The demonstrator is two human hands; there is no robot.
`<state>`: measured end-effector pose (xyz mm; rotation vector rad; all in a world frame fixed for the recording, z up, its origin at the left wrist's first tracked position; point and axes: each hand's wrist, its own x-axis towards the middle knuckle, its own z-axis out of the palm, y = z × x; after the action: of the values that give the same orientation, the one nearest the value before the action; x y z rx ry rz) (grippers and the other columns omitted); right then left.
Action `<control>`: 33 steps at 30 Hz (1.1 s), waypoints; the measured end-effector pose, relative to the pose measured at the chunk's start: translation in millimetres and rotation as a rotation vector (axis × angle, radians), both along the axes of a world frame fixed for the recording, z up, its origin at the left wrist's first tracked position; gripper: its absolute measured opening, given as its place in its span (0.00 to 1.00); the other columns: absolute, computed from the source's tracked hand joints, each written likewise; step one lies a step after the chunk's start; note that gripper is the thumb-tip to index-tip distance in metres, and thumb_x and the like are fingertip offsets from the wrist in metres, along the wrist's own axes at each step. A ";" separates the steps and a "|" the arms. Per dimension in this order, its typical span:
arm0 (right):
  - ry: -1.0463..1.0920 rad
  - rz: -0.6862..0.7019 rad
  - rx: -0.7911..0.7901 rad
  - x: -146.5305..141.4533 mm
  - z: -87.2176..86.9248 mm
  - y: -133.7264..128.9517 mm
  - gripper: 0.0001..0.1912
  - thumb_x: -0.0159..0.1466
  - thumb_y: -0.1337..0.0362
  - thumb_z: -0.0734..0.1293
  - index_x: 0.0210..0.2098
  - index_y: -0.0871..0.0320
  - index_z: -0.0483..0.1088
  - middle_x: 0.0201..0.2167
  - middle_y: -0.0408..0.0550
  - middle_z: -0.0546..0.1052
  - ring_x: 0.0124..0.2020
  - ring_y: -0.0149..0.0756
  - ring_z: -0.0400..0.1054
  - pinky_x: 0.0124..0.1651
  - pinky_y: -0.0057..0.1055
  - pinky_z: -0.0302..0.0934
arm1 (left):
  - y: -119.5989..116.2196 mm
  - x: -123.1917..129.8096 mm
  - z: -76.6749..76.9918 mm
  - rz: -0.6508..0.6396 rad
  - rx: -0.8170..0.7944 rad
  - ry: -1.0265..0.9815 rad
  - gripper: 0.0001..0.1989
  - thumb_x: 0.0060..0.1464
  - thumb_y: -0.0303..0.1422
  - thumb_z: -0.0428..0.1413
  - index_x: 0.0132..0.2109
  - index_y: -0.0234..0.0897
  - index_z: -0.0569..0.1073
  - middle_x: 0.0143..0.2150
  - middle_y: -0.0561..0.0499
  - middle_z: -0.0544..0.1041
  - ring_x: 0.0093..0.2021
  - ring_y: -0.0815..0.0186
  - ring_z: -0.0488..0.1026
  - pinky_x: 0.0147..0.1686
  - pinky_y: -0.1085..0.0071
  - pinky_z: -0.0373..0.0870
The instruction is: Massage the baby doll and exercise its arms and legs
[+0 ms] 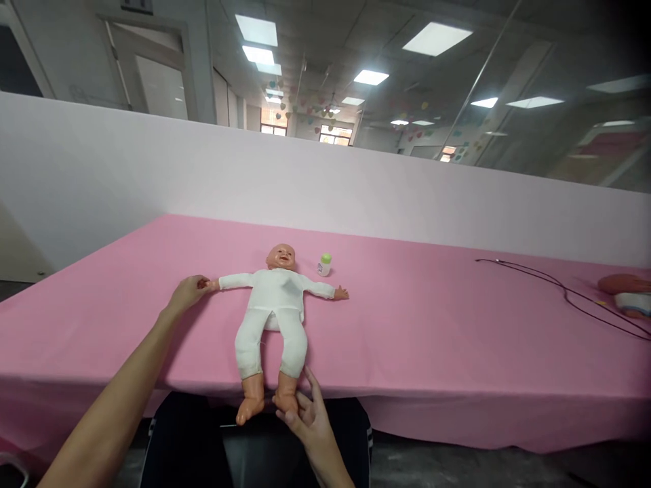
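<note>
A baby doll (277, 291) in a white cloth suit lies on its back on the pink-covered table (407, 325), arms spread and feet hanging over the front edge. My left hand (190, 293) is closed on the doll's hand at the left, fingertips pinched round it. Around the doll's foot on the right, my right hand (311, 413) has its thumb and some fingers curled, while one finger stretches up along the leg. Beside the doll's head stands a small white bottle (324, 265) with a green cap.
Thin black cables (549, 278) lie across the table's right side. Another doll (630, 295) is partly in view at the right edge. A white partition (325, 186) topped with glass borders the table's far side.
</note>
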<state>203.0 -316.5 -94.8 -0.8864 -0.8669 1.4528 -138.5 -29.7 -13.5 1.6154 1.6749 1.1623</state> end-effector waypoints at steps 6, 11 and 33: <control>-0.173 -0.272 0.052 27.3 9.7 -1.4 0.48 0.55 0.49 0.81 0.70 0.40 0.61 0.50 0.52 0.77 0.43 0.50 0.77 0.40 0.47 0.76 | 7.1 11.7 0.2 -0.030 0.032 -0.187 0.24 0.40 0.48 0.69 0.39 0.36 0.77 0.36 0.46 0.80 0.35 0.59 0.74 0.33 0.68 0.65; -0.226 -0.346 0.147 39.0 26.1 11.5 0.35 0.57 0.47 0.80 0.62 0.43 0.73 0.67 0.56 0.69 0.35 0.44 0.75 0.36 0.46 0.76 | 16.6 61.8 9.0 0.072 0.075 -0.563 0.23 0.43 0.46 0.70 0.38 0.32 0.77 0.36 0.48 0.78 0.35 0.64 0.73 0.40 0.67 0.71; -0.157 -0.010 0.239 27.4 105.8 112.2 0.21 0.58 0.51 0.80 0.46 0.54 0.80 0.69 0.58 0.68 0.35 0.40 0.81 0.41 0.43 0.78 | 13.1 152.0 -0.4 0.057 0.446 -0.517 0.12 0.55 0.42 0.66 0.37 0.37 0.81 0.35 0.49 0.81 0.36 0.63 0.76 0.38 0.70 0.69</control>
<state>230.3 -204.4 10.9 -0.8292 -1.1260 1.2516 13.5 -16.6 -13.8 1.3380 1.1863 1.8923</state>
